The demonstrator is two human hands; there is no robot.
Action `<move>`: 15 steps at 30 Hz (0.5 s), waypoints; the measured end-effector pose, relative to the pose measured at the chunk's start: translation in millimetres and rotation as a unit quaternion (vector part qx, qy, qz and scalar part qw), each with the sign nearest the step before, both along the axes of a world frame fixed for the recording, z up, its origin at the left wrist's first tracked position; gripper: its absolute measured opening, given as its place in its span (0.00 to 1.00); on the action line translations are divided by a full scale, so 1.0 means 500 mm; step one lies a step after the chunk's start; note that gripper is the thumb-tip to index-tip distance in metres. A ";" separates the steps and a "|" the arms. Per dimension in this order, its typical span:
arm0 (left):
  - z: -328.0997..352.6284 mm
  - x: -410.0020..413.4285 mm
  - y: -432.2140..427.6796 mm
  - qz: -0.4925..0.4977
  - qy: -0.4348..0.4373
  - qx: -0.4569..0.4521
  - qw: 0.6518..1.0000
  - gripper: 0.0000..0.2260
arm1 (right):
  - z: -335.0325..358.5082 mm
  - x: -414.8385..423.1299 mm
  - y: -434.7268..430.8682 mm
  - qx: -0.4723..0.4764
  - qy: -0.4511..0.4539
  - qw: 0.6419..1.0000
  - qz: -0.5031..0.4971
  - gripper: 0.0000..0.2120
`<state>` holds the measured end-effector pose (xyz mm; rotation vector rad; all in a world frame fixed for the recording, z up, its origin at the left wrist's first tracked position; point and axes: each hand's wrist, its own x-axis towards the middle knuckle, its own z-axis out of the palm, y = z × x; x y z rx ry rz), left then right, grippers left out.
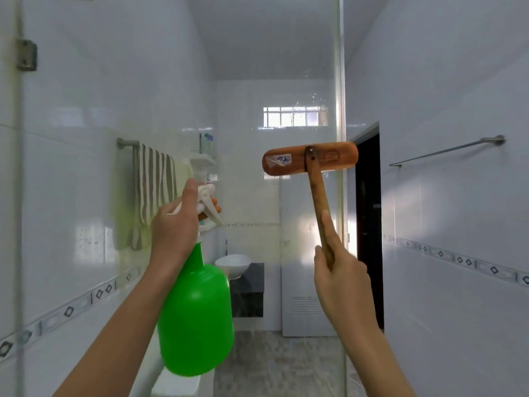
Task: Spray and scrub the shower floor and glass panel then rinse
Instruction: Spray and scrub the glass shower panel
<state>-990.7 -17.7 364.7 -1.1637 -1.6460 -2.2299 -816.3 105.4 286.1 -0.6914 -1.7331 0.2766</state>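
Observation:
My left hand grips the neck of a green spray bottle with a white trigger head, held upright and pointed at the glass panel in front of me. My right hand grips the wooden handle of a scrub brush, index finger laid along the handle. The brush's brown wooden head is raised against the glass near its right edge. Water drops show on the glass above the brush. The shower floor under me is out of view.
Beyond the glass hang a striped towel on a rail, a white basin on a dark cabinet, a small window and a dark doorway. A metal rail runs along the right tiled wall. A glass hinge sits upper left.

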 end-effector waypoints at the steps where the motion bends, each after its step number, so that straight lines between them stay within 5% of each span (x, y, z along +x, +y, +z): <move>1: 0.002 -0.005 0.004 -0.012 -0.001 0.003 1.000 0.19 | -0.014 -0.001 -0.011 -0.006 -0.005 1.000 0.001 0.31; 9: 0.022 -0.025 0.027 -0.057 -0.004 0.033 0.998 0.20 | 0.258 -0.053 0.023 0.095 0.019 0.993 -0.061 0.28; 15: 0.038 -0.058 0.008 -0.046 -0.023 0.076 0.996 0.19 | 0.093 -0.040 -0.051 0.012 -0.040 0.997 -0.061 0.30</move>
